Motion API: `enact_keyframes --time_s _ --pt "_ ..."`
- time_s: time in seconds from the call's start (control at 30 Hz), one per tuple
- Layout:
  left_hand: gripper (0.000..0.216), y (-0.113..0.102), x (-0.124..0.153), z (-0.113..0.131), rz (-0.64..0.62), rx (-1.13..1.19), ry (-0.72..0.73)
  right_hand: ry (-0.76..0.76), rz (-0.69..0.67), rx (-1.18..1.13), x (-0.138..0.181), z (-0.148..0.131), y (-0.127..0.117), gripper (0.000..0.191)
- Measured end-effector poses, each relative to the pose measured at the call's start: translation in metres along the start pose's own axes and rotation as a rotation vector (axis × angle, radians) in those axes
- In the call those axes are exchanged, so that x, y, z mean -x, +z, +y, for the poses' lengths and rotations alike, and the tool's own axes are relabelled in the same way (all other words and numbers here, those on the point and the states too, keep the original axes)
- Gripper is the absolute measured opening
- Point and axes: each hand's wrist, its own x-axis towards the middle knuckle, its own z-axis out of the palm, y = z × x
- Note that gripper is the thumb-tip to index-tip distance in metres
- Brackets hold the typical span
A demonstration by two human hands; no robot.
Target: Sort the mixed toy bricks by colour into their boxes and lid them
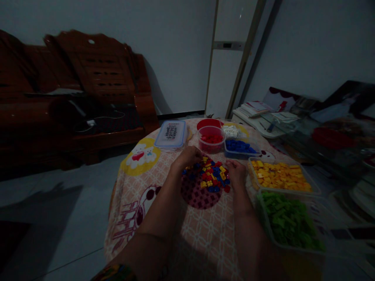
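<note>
A loose pile of small red, blue and yellow bricks [213,175] lies in the middle of a round table covered by a patterned cloth [164,195]. My left hand [190,155] rests at the pile's far left edge with its fingers curled down onto the bricks. My right hand [236,173] sits at the pile's right edge, fingers bent against the bricks. What either hand grips is hidden under the fingers.
Clear tubs ring the pile: red bricks [211,139], blue bricks [240,147], white bricks [231,130], yellow bricks [278,175], green bricks [288,222]. A lidded box [171,134] stands at the far left. Wooden sofa [73,97] behind; cluttered glass table [322,136] to the right.
</note>
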Motion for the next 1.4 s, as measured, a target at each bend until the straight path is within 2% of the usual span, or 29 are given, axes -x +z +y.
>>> enact_keyframes --time_s 0.2,0.37,0.47,0.6,0.73,0.87,1.1,1.2,1.4 --pt "0.020 0.020 -0.006 0.016 -0.079 -0.049 0.045 -0.006 0.004 0.018 -0.001 0.001 0.000 0.037" --pt "0.022 0.031 -0.009 0.024 -0.029 -0.063 0.008 0.007 0.007 0.004 -0.001 0.001 0.000 0.037" --pt "0.020 0.027 -0.009 0.013 0.035 -0.028 -0.018 0.008 0.012 -0.007 -0.001 0.000 0.000 0.037" --pt "0.018 0.013 -0.008 -0.007 0.166 -0.019 -0.122 0.013 0.012 -0.011 -0.001 0.001 0.001 0.037" --pt "0.019 0.008 -0.009 -0.012 0.235 -0.008 -0.154 0.010 0.010 -0.008 -0.002 0.002 0.002 0.036" --pt "0.020 0.013 -0.010 -0.005 0.180 0.006 -0.074 -0.006 0.012 -0.001 -0.002 0.004 0.001 0.036" --pt "0.017 0.020 -0.005 0.016 -0.032 -0.060 -0.033 -0.002 0.011 -0.001 -0.002 0.004 0.001 0.037" --pt "0.017 0.020 -0.003 0.022 -0.046 -0.111 -0.045 -0.001 0.015 -0.004 -0.003 0.004 0.001 0.037" --pt "0.011 0.021 -0.004 0.020 -0.057 -0.068 0.004 -0.020 0.009 -0.003 -0.001 0.003 0.000 0.037"
